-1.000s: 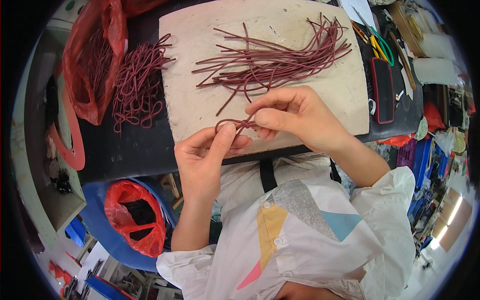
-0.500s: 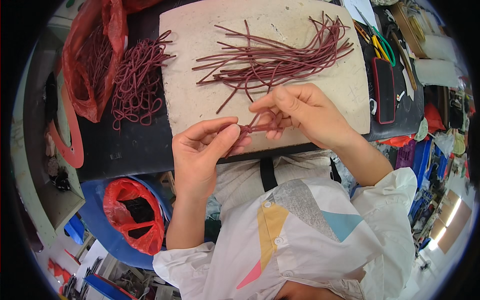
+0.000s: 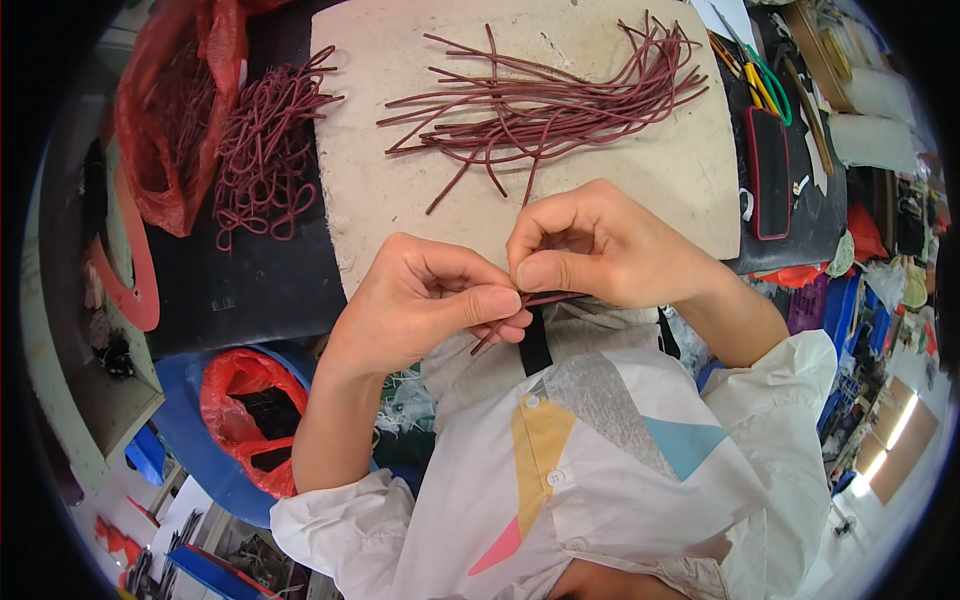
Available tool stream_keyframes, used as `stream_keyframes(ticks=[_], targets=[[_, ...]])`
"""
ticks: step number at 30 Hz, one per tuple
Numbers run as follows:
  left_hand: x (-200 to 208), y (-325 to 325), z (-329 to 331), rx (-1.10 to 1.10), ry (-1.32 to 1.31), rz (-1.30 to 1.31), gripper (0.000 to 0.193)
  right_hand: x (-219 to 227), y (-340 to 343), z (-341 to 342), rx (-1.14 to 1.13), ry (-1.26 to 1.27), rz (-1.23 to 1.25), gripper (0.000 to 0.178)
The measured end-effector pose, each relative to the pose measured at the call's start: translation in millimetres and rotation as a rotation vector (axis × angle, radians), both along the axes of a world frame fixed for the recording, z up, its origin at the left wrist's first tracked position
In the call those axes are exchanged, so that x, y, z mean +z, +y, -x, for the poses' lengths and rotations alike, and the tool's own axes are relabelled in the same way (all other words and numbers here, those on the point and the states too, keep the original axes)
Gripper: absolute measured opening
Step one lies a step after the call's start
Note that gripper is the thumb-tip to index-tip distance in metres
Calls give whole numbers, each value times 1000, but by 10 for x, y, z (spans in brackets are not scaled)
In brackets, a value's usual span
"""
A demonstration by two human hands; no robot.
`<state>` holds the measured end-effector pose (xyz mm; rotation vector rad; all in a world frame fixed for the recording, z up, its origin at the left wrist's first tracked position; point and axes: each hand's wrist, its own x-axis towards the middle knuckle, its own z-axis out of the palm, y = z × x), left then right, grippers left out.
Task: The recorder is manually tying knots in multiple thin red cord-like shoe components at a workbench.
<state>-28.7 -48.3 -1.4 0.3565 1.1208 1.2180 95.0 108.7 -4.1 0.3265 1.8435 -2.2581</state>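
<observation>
Close together over the near edge of the pale board [image 3: 380,200], both my hands pinch one dark red cord [image 3: 484,341]. My left hand [image 3: 425,305] is closed with thumb and index finger on it, and a short end pokes out below the fingers. My right hand [image 3: 600,250] is closed too, its thumb and index tip meeting the left fingertips; a cord strand runs under it. Any knot between the fingertips is hidden. Beyond the hands lies a loose bundle of dark red cords [image 3: 560,120] on the board.
Left of the board sits a pile of knotted cords [image 3: 262,150], beside a red plastic bag [image 3: 150,190] holding more. At the right lie a phone [image 3: 768,175] and green-handled scissors [image 3: 778,90]. A blue tub [image 3: 185,400] with a red bag liner [image 3: 225,400] stands below left.
My hands have come together, the left moving right and the right curling down from spread fingers. The cord loop seen between them is now mostly covered.
</observation>
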Motion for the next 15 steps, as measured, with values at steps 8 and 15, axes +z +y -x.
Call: stream_keyframes(ticks=[8,15], targets=[[-77,-26,-4,-26,-26,-41,10,-21,25,1,56,-63,122,12],[-83,-17,-30,142,92,27,17,-88,-25,27,-137,12,5,12]])
